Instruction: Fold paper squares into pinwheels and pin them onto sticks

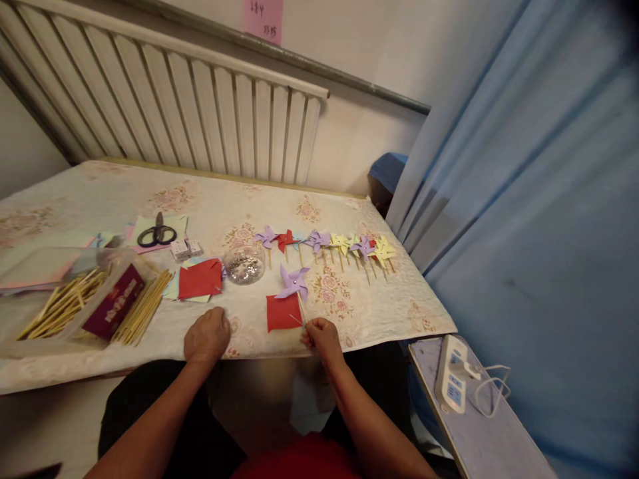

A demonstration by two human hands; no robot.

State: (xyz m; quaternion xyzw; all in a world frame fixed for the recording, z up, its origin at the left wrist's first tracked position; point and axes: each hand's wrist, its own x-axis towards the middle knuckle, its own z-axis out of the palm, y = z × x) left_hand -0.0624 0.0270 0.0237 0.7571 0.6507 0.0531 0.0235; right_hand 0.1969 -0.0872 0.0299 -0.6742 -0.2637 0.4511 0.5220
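Observation:
My right hand (pixel 323 336) pinches the stick of a lilac paper pinwheel (pixel 292 283). The pinwheel's head lies over the upper edge of a red paper square (pixel 279 315), on which a thin pin-like piece also shows. Closed into a loose fist, my left hand (pixel 207 334) rests at the table's front edge, and nothing shows in it. Beyond that hand lies a small stack of cut squares with a red one (pixel 200 279) on top. A clear round dish (pixel 244 264) of small shiny pieces stands between the stack and the pinwheels.
A row of finished pinwheels (pixel 318 242) in several colours lies across the table (pixel 379 319). On the left are a plastic box (pixel 90 319) of sticks, loose sticks (pixel 144 307), black scissors (pixel 158 233) on paper and small boxes (pixel 186 249). A power strip (pixel 452 374) sits at right.

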